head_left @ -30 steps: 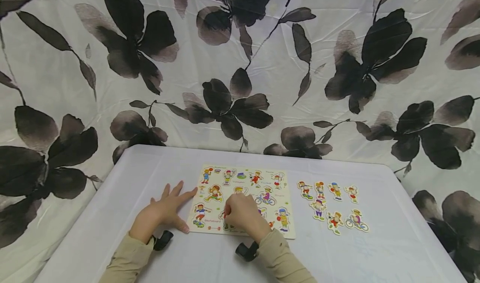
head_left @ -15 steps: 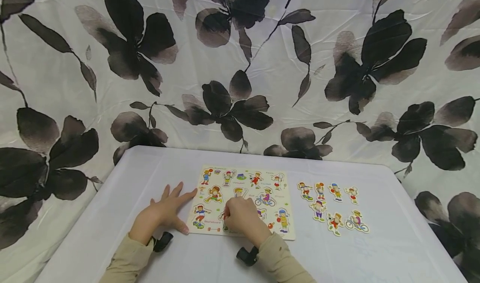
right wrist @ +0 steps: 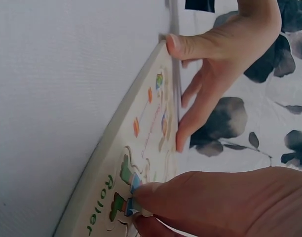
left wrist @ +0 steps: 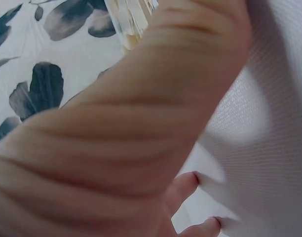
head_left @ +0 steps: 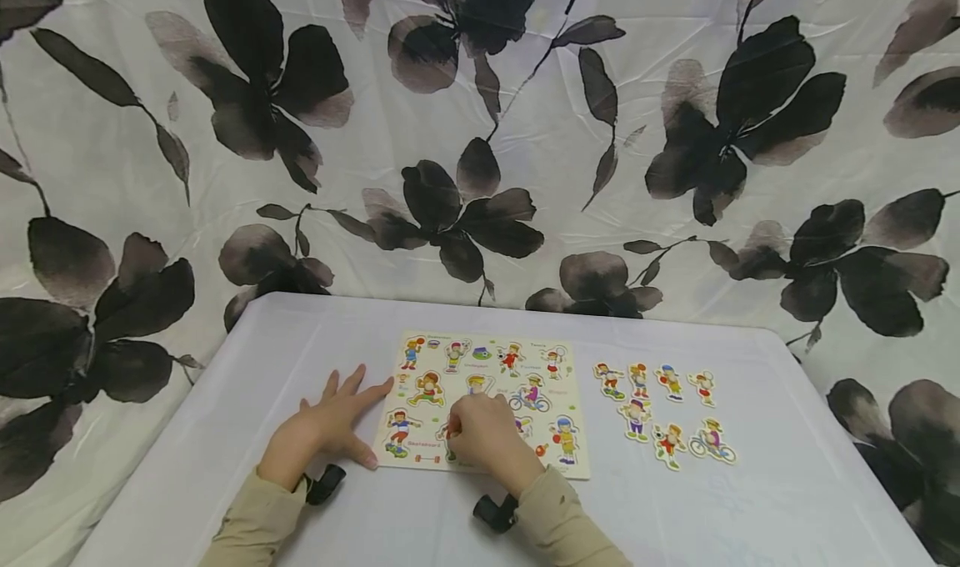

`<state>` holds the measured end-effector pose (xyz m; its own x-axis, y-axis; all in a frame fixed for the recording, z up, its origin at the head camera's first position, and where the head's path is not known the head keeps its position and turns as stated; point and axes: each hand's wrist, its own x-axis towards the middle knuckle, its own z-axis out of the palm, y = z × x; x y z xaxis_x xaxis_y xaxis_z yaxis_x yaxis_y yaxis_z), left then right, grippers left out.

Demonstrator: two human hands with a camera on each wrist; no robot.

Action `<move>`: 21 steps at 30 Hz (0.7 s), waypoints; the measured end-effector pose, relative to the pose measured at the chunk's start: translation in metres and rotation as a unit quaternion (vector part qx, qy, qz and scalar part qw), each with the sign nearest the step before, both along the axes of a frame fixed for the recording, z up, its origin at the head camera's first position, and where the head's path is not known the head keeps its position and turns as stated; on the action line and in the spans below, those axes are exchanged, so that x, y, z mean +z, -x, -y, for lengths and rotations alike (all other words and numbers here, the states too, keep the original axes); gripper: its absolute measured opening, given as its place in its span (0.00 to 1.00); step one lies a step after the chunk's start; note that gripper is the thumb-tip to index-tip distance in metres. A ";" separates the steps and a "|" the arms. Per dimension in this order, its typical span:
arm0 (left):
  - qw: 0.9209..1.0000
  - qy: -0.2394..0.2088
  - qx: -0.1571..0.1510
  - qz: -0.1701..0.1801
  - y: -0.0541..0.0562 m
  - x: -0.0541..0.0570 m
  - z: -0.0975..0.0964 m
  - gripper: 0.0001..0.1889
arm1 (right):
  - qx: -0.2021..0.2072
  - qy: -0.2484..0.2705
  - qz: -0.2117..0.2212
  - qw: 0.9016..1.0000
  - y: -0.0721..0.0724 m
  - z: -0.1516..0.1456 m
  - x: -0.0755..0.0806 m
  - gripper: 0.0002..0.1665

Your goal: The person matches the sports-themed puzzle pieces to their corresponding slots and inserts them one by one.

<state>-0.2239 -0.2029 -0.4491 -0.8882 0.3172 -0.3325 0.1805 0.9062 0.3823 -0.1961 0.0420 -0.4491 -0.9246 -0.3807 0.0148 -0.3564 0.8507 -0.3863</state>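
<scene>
A cream picture puzzle board (head_left: pixel 487 454) with printed sports figures lies flat on the table. My left hand (head_left: pixel 330 421) rests at its left side, fingers spread, with the thumb and index fingertips right at the edge; the right wrist view shows the thumb at a corner. Over the lower middle of the board, my right hand (head_left: pixel 491 434) is curled. Its thumb and finger pinch a small puzzle piece (right wrist: pixel 147 213), mostly hidden by the fingers, at the green-and-blue figure (right wrist: pixel 126 170) beside the word "Roller". In the left wrist view, the left hand (left wrist: pixel 126 123) covers most of the picture.
Several loose figure pieces lie right of the board, among them a cyclist piece (head_left: pixel 712 442) and a footballer piece (head_left: pixel 668 446). The table has a white cover (head_left: pixel 780 484). A floral cloth (head_left: pixel 450 92) hangs behind its far edge. Each wrist carries a black camera (head_left: pixel 495 513).
Both hands stay in nearly the same place. The right hand keeps its pinch over the lower middle of the board, with only a slight shift of the whole view.
</scene>
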 end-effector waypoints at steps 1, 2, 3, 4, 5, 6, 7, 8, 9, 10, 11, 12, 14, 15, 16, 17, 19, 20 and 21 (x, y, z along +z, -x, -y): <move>1.000 0.000 -0.001 0.000 0.000 0.001 0.000 0.64 | 0.001 0.002 -0.002 1.000 0.000 0.000 0.000 0.10; 1.000 0.000 -0.001 0.000 -0.001 0.001 -0.001 0.64 | 0.001 0.003 -0.005 1.000 0.000 0.000 0.000 0.10; 1.000 0.000 0.000 0.001 -0.001 0.002 -0.001 0.64 | 0.002 0.004 -0.007 1.000 0.000 0.000 0.000 0.09; 1.000 0.000 0.001 0.003 -0.001 0.003 -0.001 0.64 | 0.002 0.004 -0.009 1.000 0.000 -0.001 0.001 0.08; 1.000 -0.001 0.001 0.004 -0.002 0.004 -0.002 0.64 | 0.001 0.004 -0.009 1.000 0.000 -0.001 0.000 0.08; 1.000 -0.001 0.001 0.003 -0.002 0.004 -0.002 0.64 | 0.000 0.004 -0.009 1.000 0.000 -0.001 0.001 0.07; 1.000 0.000 0.001 0.003 -0.002 0.004 -0.002 0.64 | -0.001 0.004 -0.009 1.000 0.000 -0.001 0.001 0.07; 1.000 0.000 0.002 0.004 -0.002 0.005 -0.002 0.64 | -0.002 0.004 -0.008 1.000 0.000 -0.001 0.002 0.07; 1.000 0.000 0.003 0.004 -0.002 0.005 -0.002 0.64 | -0.003 0.005 -0.006 1.000 0.000 -0.002 0.002 0.07; 1.000 0.001 0.003 0.003 -0.002 0.005 -0.002 0.64 | -0.003 0.005 -0.005 1.000 0.000 -0.002 0.003 0.07; 1.000 0.001 0.003 0.002 -0.002 0.005 -0.002 0.64 | -0.004 0.005 -0.005 1.000 0.000 -0.003 0.003 0.06; 1.000 0.001 0.004 0.002 -0.002 0.005 -0.002 0.64 | -0.004 0.006 -0.006 1.000 0.000 -0.003 0.004 0.06; 1.000 0.001 0.005 0.002 -0.002 0.004 -0.002 0.64 | -0.002 0.009 -0.009 1.000 0.001 -0.005 0.006 0.05; 1.000 0.001 0.006 0.002 -0.002 0.004 -0.001 0.65 | -0.001 0.012 -0.010 1.000 0.001 -0.006 0.006 0.05; 1.000 0.001 0.007 0.001 -0.002 0.003 -0.001 0.65 | -0.002 0.014 -0.011 1.000 0.001 -0.007 0.007 0.05; 1.000 0.000 0.007 0.002 -0.002 0.003 -0.001 0.65 | -0.004 0.014 -0.013 1.000 0.001 -0.008 0.008 0.05; 1.000 -0.003 0.008 0.000 -0.002 0.003 -0.001 0.65 | -0.008 0.016 -0.014 1.000 0.001 -0.011 0.009 0.05; 1.000 -0.003 0.008 0.001 -0.002 0.003 -0.002 0.65 | -0.010 0.017 -0.014 1.000 0.001 -0.013 0.010 0.05; 1.000 -0.003 0.009 0.002 -0.003 0.003 -0.002 0.65 | -0.012 0.018 -0.014 1.000 0.002 -0.015 0.010 0.04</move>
